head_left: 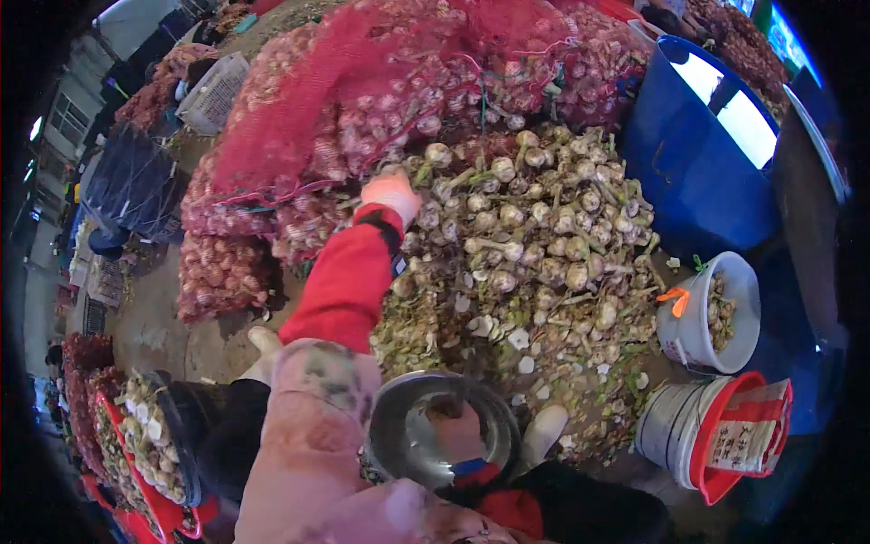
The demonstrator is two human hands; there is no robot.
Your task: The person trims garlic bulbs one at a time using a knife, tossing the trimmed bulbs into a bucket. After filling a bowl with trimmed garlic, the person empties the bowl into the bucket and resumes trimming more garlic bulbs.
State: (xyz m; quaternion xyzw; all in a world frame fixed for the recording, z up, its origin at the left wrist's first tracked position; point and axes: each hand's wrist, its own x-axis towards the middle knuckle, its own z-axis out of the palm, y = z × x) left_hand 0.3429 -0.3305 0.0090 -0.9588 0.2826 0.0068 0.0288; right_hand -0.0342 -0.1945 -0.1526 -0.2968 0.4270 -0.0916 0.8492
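My left hand [391, 192], in a pink and red sleeve, reaches forward to the left edge of a heap of garlic bulbs [553, 218] with stems. It is up against the garlic and a red net sack. The fingers bend down away from me and are mostly hidden, so whether they hold a bulb is unclear. Of my right arm only what looks like a bit of red sleeve [518, 512] shows low down, and the hand is out of sight. Between my feet stands a round, shiny basin [376, 412], with reflections inside.
Red net sacks of garlic [299, 118] are piled beyond the heap. A big blue tub [693, 172], a pale bucket [684, 331] with some garlic and stacked buckets [666, 426] stand to the right. At lower left is a dark container of trimmed garlic [149, 426]. Trimmings litter the floor.
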